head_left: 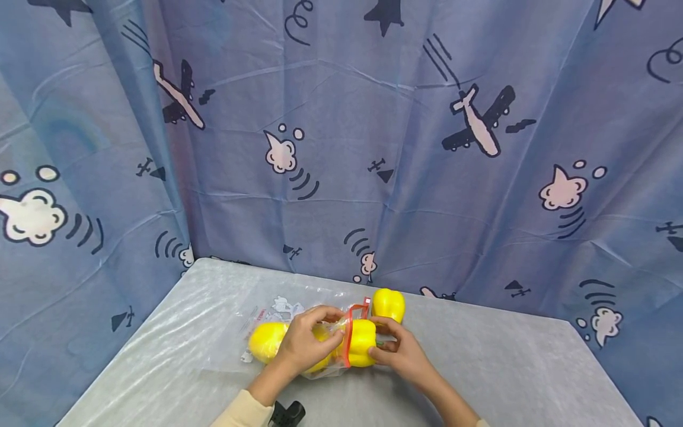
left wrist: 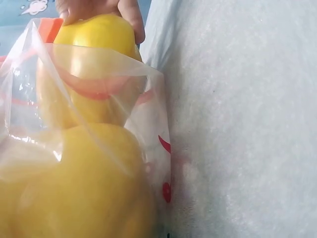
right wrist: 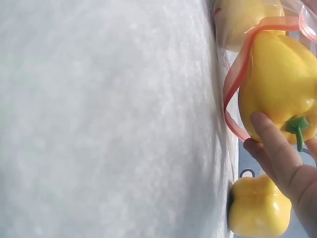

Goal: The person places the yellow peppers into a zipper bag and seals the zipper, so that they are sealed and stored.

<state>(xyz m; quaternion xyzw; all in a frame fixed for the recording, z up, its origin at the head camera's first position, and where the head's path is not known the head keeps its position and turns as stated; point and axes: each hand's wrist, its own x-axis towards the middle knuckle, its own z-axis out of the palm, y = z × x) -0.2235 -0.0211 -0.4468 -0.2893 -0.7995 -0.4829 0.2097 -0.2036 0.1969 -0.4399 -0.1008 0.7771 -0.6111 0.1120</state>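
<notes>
A clear zip bag (head_left: pixel 299 320) with a red mouth strip (head_left: pixel 348 344) lies on the table. One yellow bell pepper (head_left: pixel 265 341) sits deep inside it. My left hand (head_left: pixel 320 329) grips the bag's top near the mouth. My right hand (head_left: pixel 381 342) holds a second yellow pepper (head_left: pixel 363 343) by its stem end, halfway through the mouth. The right wrist view shows this pepper (right wrist: pixel 280 84) with its green stem, my fingers (right wrist: pixel 272 144) on it and the red strip (right wrist: pixel 237 84) around it. In the left wrist view the bag film (left wrist: pixel 99 99) covers both peppers.
A third yellow pepper (head_left: pixel 388 304) stands loose on the grey plastic-covered table (head_left: pixel 507 367) just behind the bag mouth, also in the right wrist view as a loose pepper (right wrist: pixel 260 208). A blue aeroplane-print curtain (head_left: pixel 405 148) closes off the back and left.
</notes>
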